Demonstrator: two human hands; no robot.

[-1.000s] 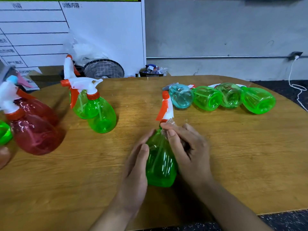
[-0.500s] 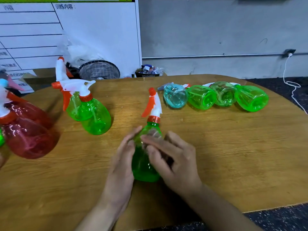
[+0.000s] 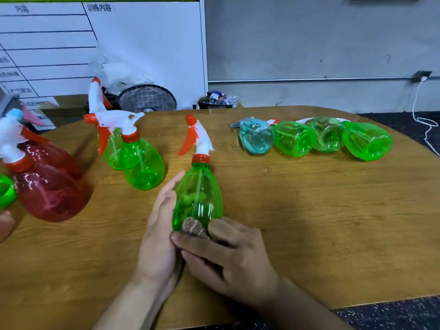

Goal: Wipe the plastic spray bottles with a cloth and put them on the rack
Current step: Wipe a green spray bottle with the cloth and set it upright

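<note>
A green spray bottle (image 3: 197,198) stands near the front middle of the wooden worktop (image 3: 297,222). Its long axis runs from base to cap, roughly upright with a slight lean; the white head with orange trigger (image 3: 195,136) points away from the person and a little left.

The left hand (image 3: 159,236) cups the bottle's left flank, fingers extended along the body, thumb not clearly seen. The right hand (image 3: 228,260) has its fingers curled around a small brownish cloth (image 3: 194,228), which it presses against the bottle's lower front.

Two green bottles (image 3: 138,160) and two red ones (image 3: 45,186) stand at left. At far right, one teal bottle (image 3: 256,138) and three green bottles (image 3: 328,139) lie on their sides, bases toward the person.
</note>
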